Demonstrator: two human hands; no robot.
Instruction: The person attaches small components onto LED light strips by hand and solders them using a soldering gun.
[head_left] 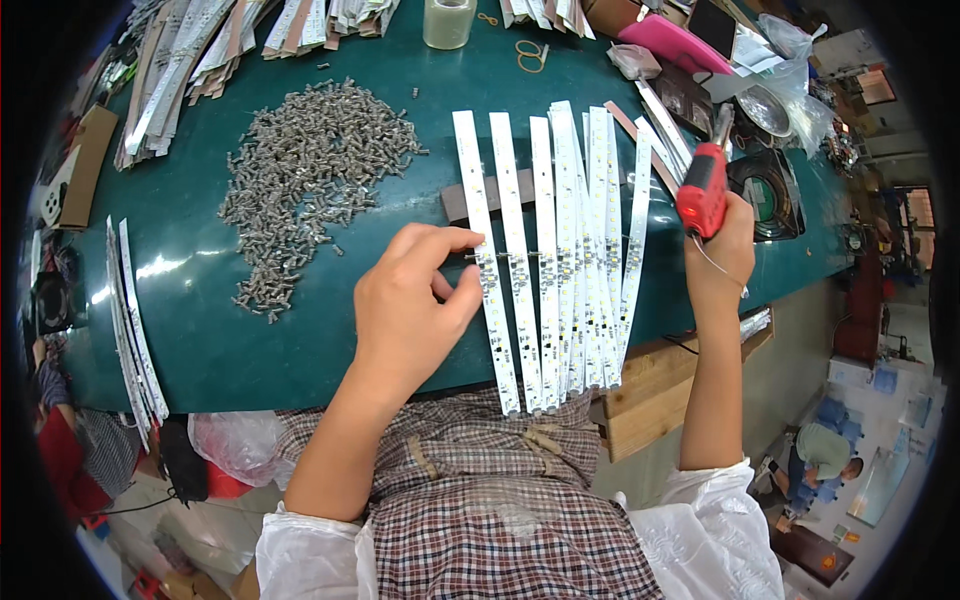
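Observation:
My left hand [415, 300] reaches the leftmost LED strip [483, 240], its index fingertip at the strip's edge. Thumb and index finger stand apart with a gap between them, and the other fingers are curled. A thin dark pin or wire shows beside the fingertips, at the strip's mid-length. Further strips [545, 260] fan out to the right, some overlapping, with their near ends at the table edge. A dark flat bar [455, 203] lies under their upper parts. My right hand [722, 250] grips a red soldering gun [703, 190], its metal tip pointing away from me, right of the strips.
A large heap of small metal parts [310, 170] covers the left middle of the green table [400, 375]. Bundled strips [185, 70] lie at the far left, a tape roll [448, 22] and scissors [531, 56] at the back. A round-framed dark device [768, 195] stands right.

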